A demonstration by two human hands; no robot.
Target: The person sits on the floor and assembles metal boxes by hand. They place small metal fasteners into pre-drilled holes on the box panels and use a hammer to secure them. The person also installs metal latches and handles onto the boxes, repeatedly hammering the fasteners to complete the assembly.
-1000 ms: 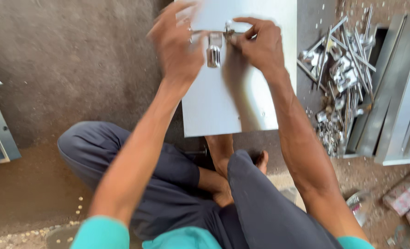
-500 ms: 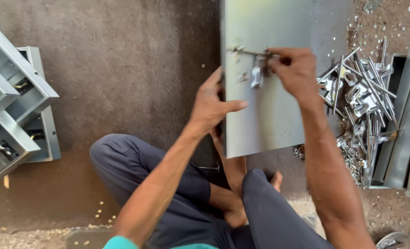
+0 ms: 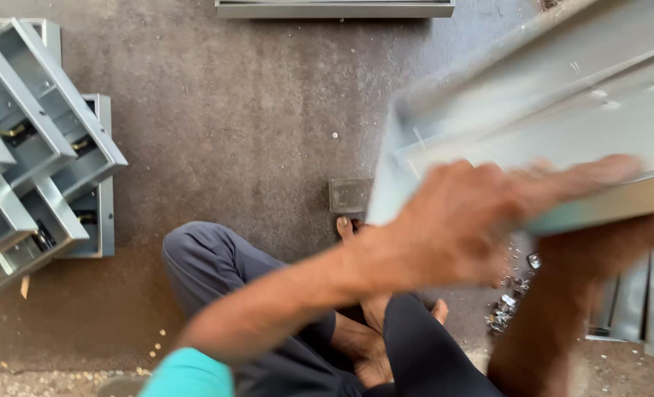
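Observation:
I sit cross-legged on a grey floor. A large grey sheet-metal panel [image 3: 562, 110] with folded edges is lifted and tilted across the upper right, blurred by motion. My left hand [image 3: 474, 220] grips its near lower edge, with the fingers stretched to the right along the rim. My right forearm [image 3: 584, 294] rises from the lower right to the underside of the panel, and the hand itself is hidden behind the metal.
Several open grey metal boxes [image 3: 40, 147] are stacked at the left. A small metal plate [image 3: 349, 195] lies by my foot. Small loose metal fittings [image 3: 507, 301] lie at the right, beside more grey metal parts [image 3: 636, 309]. A metal channel [image 3: 334, 7] lies at the top.
The panel, which stood in front of me with my right hand at its latch, has swung up and to the right. My left hand now clasps its near edge. The view has shifted left.

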